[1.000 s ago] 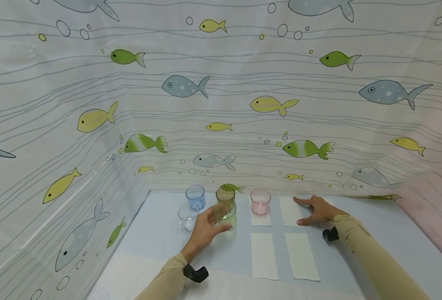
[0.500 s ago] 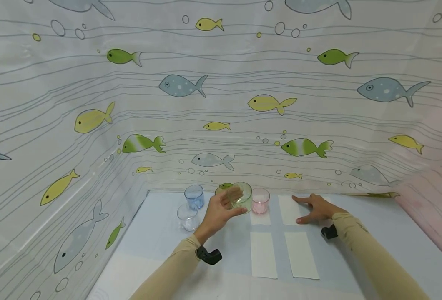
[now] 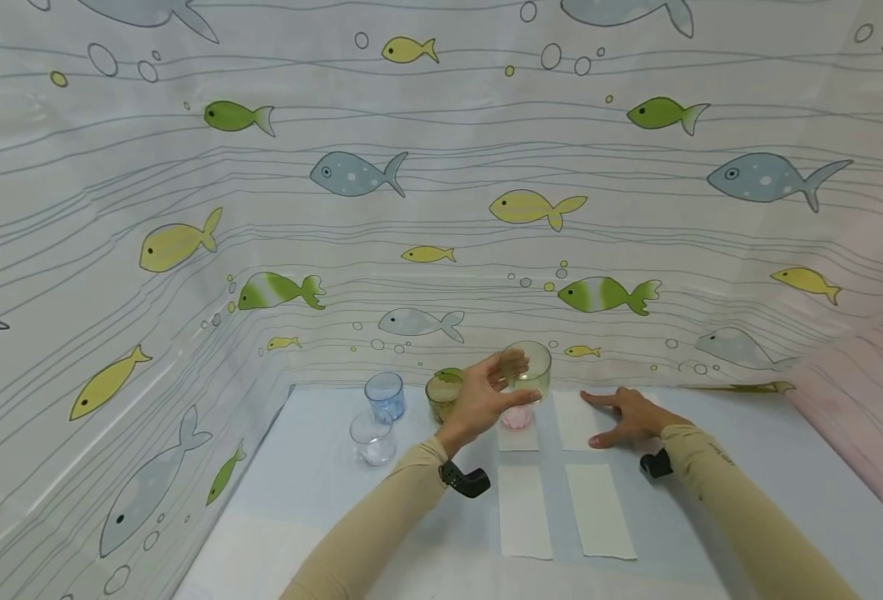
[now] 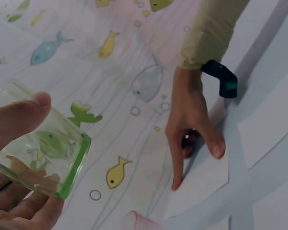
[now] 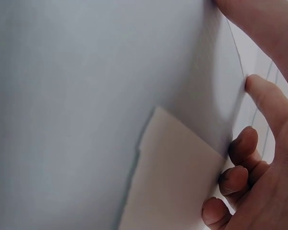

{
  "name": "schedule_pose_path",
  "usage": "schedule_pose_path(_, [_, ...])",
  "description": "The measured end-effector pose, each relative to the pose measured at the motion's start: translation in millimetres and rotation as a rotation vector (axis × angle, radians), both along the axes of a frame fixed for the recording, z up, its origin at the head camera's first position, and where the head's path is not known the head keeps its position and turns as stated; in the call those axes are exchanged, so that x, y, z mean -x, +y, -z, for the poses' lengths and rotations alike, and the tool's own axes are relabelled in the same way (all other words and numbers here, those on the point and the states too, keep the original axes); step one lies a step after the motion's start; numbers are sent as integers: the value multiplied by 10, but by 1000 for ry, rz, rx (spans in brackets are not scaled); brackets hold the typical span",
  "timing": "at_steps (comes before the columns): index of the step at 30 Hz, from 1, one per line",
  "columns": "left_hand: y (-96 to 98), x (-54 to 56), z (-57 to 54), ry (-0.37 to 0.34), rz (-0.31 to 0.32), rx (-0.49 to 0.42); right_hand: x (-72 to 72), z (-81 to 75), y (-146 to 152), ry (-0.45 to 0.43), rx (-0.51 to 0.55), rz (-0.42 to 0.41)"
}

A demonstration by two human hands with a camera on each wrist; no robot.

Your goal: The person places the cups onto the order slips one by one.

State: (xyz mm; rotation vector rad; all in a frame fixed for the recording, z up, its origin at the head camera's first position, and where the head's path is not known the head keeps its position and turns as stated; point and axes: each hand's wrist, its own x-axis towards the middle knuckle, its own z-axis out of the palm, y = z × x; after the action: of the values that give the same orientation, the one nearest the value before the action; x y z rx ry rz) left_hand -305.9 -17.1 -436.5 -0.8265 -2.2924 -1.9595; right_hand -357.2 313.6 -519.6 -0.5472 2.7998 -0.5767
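Note:
My left hand (image 3: pixel 479 400) holds a clear green-tinted glass (image 3: pixel 535 372) between thumb and fingers, raised over the table. In the head view this glass overlaps a pink glass (image 3: pixel 516 419) standing on a white paper piece (image 3: pixel 518 442). The left wrist view shows the held glass (image 4: pixel 53 151) tilted, its green base edge towards the right. At the back right, my right hand (image 3: pixel 632 414) has its index finger and thumb spread, their tips on another white paper piece (image 3: pixel 571 421). The right wrist view shows the other fingers (image 5: pixel 235 178) bent close to a pale paper corner (image 5: pixel 168 177).
On the left stand a blue glass (image 3: pixel 385 396), a colourless glass (image 3: pixel 373 437) and an olive-coloured glass (image 3: pixel 440 398), partly behind my left hand. Two white paper pieces (image 3: pixel 524 512) (image 3: pixel 601 512) lie nearer the front. A fish-printed curtain (image 3: pixel 426 283) rises behind the table.
My left hand has lifted the green-tinted glass from beside the other glasses and carried it right, over the pink glass. The right hand has stayed in place.

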Motion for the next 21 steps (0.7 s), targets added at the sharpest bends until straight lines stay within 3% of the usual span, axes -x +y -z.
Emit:
schedule_pose_path(9, [519,117,154,-60,20,-9,9,20,-1,-12,-21,28])
schedule_pose_path(21, [949,163,414,-99,-15,47,16,11,5,3,-50,54])
